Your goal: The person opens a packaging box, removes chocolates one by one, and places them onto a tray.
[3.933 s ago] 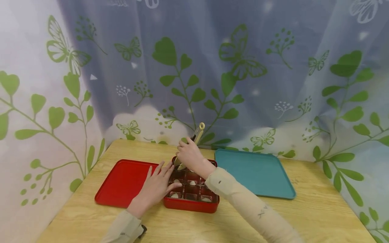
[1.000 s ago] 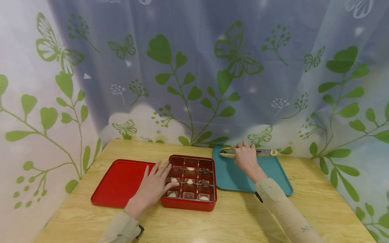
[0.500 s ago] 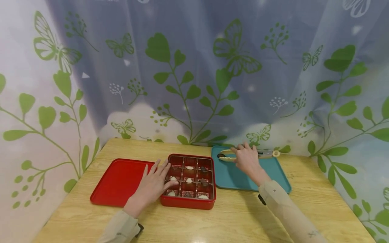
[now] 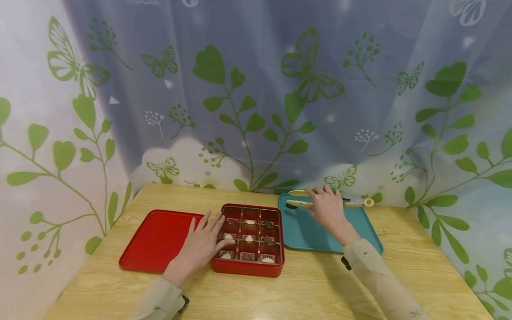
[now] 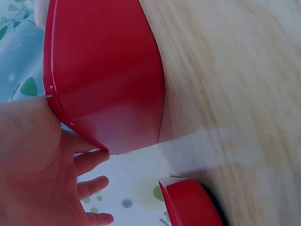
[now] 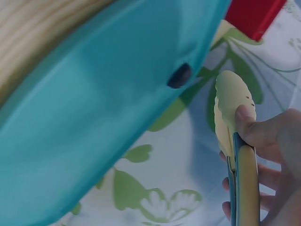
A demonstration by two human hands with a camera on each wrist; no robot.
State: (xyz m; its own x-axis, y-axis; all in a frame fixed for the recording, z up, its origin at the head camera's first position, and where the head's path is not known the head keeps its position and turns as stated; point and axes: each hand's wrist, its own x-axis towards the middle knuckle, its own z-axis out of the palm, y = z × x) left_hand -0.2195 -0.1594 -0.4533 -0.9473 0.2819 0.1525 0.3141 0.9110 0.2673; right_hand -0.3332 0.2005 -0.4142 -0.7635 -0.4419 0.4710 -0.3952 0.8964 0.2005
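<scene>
In the head view my right hand [image 4: 329, 211] grips cream-tipped tongs [image 4: 356, 202] over the teal tray [image 4: 320, 235], their arms spread apart. On the tray's far left corner lies a dark chocolate [image 6: 180, 76], away from the tongs' scalloped tips in the right wrist view; in the head view one tip overlaps it. My left hand [image 4: 200, 244], fingers spread, rests on the left rim of a red tin [image 4: 247, 268]. Its thumb lies over the rim, and the other fingers reach along the tin's edge. Several white and dark chocolates sit in the tin's divided compartments.
A flat red lid or tray [image 4: 154, 244] lies left of the tin, partly behind my left hand. The wooden table [image 4: 240, 295] ends at a leaf-and-butterfly curtain [image 4: 256, 111] close behind the teal tray.
From the tin, my right hand has carried the tongs right to the teal tray. The chocolate between their tips has been let go there, and the tongs have spread. My left hand stays at the tin.
</scene>
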